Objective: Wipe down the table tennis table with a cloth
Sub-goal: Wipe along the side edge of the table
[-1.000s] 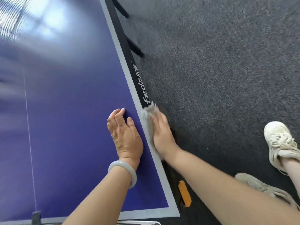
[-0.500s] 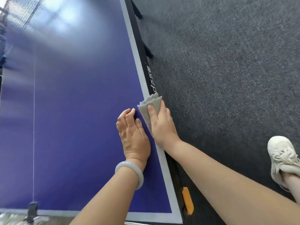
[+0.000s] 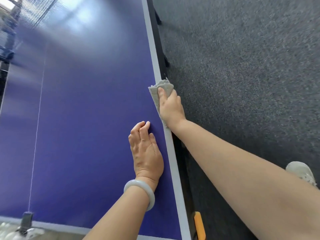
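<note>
Cloth [image 3: 161, 87], head view: grey and crumpled, it is lying over the right-hand edge of the blue desk [image 3: 86, 118], slightly above centre frame, covering part of the pale border stripe [image 3: 174, 170].

Right grip [image 3: 170, 108] is grasping the cloth. The thumb is pressing down on top of it, and the other fingers are curling over the desk edge, mostly hidden.

Left grip [image 3: 147, 153] is resting palm-down on the blue surface, below and left of the cloth and apart from it. Its fingers are released, lying nearly straight and holding nothing. A pale bangle [image 3: 140, 193] is sitting on that wrist.

A thin white centre line [image 3: 37, 127] is running up the left of the frame, and netting [image 3: 34, 11] is showing blurred at upper left. Dark speckled carpet [image 3: 242, 66] is filling the right half. A pale shoe [image 3: 302, 172] is showing at lower right, and an orange piece [image 3: 199, 224] is sitting beside the desk edge at the bottom.
</note>
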Available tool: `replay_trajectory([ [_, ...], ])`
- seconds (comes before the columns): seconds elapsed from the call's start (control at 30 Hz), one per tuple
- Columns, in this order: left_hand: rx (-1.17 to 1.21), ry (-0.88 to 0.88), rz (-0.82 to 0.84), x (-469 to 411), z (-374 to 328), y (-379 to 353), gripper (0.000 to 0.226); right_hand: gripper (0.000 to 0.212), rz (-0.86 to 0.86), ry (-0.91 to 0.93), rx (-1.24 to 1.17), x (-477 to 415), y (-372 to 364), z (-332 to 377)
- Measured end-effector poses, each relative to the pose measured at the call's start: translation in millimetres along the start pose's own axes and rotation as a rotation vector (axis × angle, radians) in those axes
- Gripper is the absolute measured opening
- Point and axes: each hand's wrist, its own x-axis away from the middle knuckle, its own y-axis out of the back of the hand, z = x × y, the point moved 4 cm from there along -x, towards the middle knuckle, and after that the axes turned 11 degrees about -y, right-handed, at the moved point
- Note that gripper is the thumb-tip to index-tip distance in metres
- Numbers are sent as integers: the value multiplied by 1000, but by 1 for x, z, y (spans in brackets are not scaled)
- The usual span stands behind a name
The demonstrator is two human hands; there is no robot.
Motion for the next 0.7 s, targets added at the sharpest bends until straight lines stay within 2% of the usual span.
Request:
replay_trajectory([
  [0.1,17,6,-1,1,0,-2,31,67,29,19,-24,49,6,-42],
  [0.2,36,42,-15,0,1,-3,32,87,74,14,-54,119,15,-89],
  [0.27,35,51,-21,1,0,-3,33,91,87,15,-43,136,16,-103],
  [0.43,28,17,-11,0,1,3,31,68,22,18,45,70,7,-58],
  [0.6,75,-34,-6,-9,2,13,30,67,87,53,58,36,5,-32],
  [0.7,79,-76,-41,-52,6,15,23,68,97,58,61,37,7,-35],
])
